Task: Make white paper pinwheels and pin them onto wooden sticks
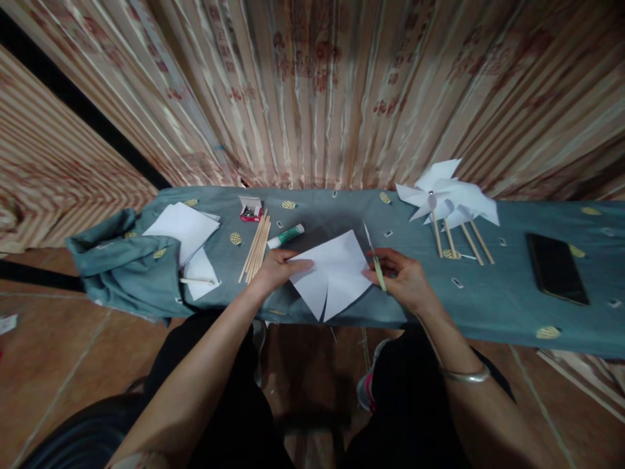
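A square white sheet of paper (342, 267) is held above the cloth, with a slit running inward from its near corner. My left hand (278, 268) pinches its left corner, thumb on top. At the opposite corner, my right hand (404, 279) is closed around scissors (379, 273) with light green handles, blades pointing away from me. Its fingertips also touch the paper's right corner. Just beyond my left hand lie a green and white glue stick (286, 236) and a bundle of thin wooden sticks (256, 251).
Paper pinwheels (439, 189) on wooden sticks lie at the right, beside a dark phone (557, 268). Toward the left are white paper sheets (183, 228) and a small red box (250, 210) of metal pieces. A green patterned cloth (342, 208) covers the narrow table; a curtain (312, 91) hangs behind.
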Demonstrator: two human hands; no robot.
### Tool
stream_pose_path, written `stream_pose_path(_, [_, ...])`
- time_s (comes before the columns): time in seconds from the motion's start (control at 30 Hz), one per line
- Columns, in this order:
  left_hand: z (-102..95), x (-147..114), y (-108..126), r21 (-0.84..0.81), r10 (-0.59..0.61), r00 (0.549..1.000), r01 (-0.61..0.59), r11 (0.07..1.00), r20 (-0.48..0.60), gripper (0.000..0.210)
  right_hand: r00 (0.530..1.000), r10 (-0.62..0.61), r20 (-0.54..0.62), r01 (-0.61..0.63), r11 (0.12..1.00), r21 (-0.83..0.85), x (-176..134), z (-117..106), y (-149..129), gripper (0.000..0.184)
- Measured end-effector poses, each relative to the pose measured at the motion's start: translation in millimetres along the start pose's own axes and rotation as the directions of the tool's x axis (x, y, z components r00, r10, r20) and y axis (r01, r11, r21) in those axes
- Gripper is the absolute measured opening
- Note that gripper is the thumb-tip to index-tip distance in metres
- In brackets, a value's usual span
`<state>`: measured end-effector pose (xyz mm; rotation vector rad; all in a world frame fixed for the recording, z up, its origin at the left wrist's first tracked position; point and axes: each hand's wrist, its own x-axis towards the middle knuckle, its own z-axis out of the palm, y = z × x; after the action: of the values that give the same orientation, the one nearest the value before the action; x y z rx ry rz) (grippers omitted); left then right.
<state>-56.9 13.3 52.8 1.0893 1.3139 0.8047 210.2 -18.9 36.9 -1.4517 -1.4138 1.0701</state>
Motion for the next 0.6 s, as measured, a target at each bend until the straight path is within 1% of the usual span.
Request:
stream_pose_path(0.07, [1.7,1,1,-0.169,0.048,0.995,-0.063,0.984,-0.091,0.044,0.999,0.034,-0.029,-0.032,0.997,0.064,1,0,-1,0.044])
stream_pose_path(0.13, [3.9,0,2,-0.314,0.101,0.985,-0.140,0.939,-0.137,0.052,0.995,0.064,-0.076,-0.052,0.988,0.148,3,2,0,0.045])
stream_pose_path(0.2, [7.2,-2,3,-0.412,0.123,0.987,-0.156,0.898,-0.107,0.058,0.988,0.071,-0.138,-0.041,0.977,0.210,5,5,2,0.045])
stream_pose_path(0.27, [12.3,-6,2,-0.451,0.123,0.991,-0.131,0.883,-0.046,0.062,0.977,0.066,-0.205,-0.016,0.971,0.238,8,8,4,0.045])
stream_pose_path(0.37, [23.7,-11,-2,-0.426,0.141,0.988,-0.100,0.899,0.064,0.061,0.958,0.082,-0.276,-0.003,0.962,0.275,12,14,6,0.046])
stream_pose_path(0.43, [32.7,-14,-6,-0.356,0.148,0.984,-0.102,0.929,0.104,0.054,0.951,0.100,-0.291,-0.007,0.953,0.303,14,19,6,0.046])
stream_pose_path(0.47, [37.4,-14,-9,-0.312,0.143,0.984,-0.104,0.944,0.105,0.051,0.951,0.107,-0.291,-0.011,0.950,0.313,14,21,6,0.047])
stream_pose_path(0.53, [46.3,-13,-15,-0.236,0.134,0.988,-0.113,0.965,0.075,0.047,0.953,0.112,-0.280,-0.018,0.947,0.320,13,27,3,0.046])
stream_pose_path(0.6, [53.9,-12,-20,-0.212,0.155,0.987,-0.143,0.967,0.041,0.049,0.960,0.109,-0.257,-0.027,0.953,0.302,12,35,1,0.044])
